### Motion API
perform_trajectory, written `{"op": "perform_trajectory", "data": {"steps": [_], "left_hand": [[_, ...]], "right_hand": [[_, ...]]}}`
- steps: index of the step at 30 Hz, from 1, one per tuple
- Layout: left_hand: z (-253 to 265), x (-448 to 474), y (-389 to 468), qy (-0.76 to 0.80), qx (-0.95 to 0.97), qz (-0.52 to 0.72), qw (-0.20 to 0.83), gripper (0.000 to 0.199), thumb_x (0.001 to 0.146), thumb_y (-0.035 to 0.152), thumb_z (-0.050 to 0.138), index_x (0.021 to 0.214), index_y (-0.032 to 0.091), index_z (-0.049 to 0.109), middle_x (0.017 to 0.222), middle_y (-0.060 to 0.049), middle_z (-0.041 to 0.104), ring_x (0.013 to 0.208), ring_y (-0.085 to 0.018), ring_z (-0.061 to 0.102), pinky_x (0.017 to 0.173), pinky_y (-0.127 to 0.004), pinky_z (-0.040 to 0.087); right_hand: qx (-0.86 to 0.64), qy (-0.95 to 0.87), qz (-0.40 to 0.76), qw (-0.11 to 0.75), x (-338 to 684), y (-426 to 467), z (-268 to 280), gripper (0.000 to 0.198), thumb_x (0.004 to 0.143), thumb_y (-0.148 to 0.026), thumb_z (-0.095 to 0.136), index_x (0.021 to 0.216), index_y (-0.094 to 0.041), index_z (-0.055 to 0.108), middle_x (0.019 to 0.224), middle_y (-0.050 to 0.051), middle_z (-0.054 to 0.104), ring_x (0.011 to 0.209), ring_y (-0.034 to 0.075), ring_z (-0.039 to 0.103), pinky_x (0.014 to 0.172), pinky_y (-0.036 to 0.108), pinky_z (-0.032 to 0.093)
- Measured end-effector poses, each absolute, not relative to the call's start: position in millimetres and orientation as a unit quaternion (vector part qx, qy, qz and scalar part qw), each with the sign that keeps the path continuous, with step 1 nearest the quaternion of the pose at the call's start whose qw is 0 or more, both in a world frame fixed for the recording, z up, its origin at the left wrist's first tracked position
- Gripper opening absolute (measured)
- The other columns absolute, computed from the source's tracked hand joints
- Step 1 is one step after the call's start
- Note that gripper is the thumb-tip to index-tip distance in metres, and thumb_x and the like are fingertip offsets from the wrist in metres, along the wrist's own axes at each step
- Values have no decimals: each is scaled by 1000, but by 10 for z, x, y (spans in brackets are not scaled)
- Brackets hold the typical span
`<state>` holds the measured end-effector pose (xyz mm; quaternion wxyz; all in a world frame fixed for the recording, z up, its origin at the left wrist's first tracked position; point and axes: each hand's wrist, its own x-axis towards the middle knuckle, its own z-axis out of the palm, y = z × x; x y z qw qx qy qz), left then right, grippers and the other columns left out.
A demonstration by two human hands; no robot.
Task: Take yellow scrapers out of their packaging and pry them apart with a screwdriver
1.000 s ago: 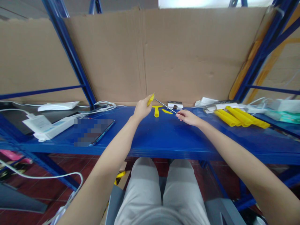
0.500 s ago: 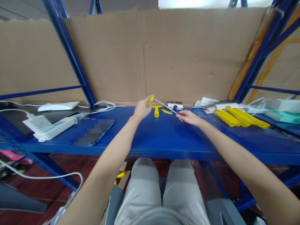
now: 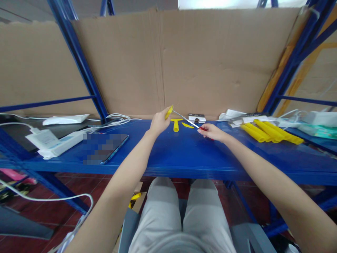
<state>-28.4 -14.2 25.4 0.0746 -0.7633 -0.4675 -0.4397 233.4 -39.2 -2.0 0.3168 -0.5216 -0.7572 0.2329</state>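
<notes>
My left hand (image 3: pixel 159 123) is closed around a small yellow plastic piece (image 3: pixel 169 112), raised above the back of the blue table (image 3: pixel 168 154). In my right hand (image 3: pixel 213 132) is a screwdriver (image 3: pixel 202 129) with a red handle and a long metal shaft. The shaft slants up to the left, its tip at or very near the yellow piece; exact contact is too small to make out. Between my hands, a yellow T-shaped part (image 3: pixel 176 125) and a flat yellow strip (image 3: pixel 187 125) lie on the table.
Several yellow tubes (image 3: pixel 271 131) lie at the right near white packets. A small black and white box (image 3: pixel 197 118) sits by the cardboard wall (image 3: pixel 210 63). On the left are a tablet-like device (image 3: pixel 113 147), a white power strip (image 3: pixel 61 144) and coiled white cables (image 3: pixel 118 119).
The fingers of my right hand have shifted slightly on the screwdriver, and more of its red handle shows. My left hand stays in place with the yellow piece.
</notes>
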Motion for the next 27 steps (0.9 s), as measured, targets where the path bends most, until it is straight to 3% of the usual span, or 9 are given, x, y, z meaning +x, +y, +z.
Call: {"op": "perform_trajectory", "data": {"steps": [11,18,27], "left_hand": [[255,-295,-145,-460,-767,-441,70,50,83,16,49,132,15,57,113,-10,70,103,-21,65,91,-32,49],[283,-297,-175,-490,-753,-431,85,47,85,18,49,131,17,58,109,-11,72,99,-22,66,88,-33,49],[279,-286,-195,-506,-746,-423,88,46,86,19,49,131,20,58,107,-8,72,95,-21,66,86,-31,49]], "right_hand": [[-497,-753,234,361,2357,-341,-96,23,77,-35,65,77,-21,47,60,-2,56,51,11,52,48,23,42],[-507,-759,225,340,2345,-328,-74,27,84,-43,55,72,-19,53,60,0,55,56,12,54,52,23,42],[-486,-747,252,377,2368,-302,-139,29,76,-37,68,78,-21,44,59,-4,56,49,11,52,48,23,42]]}}
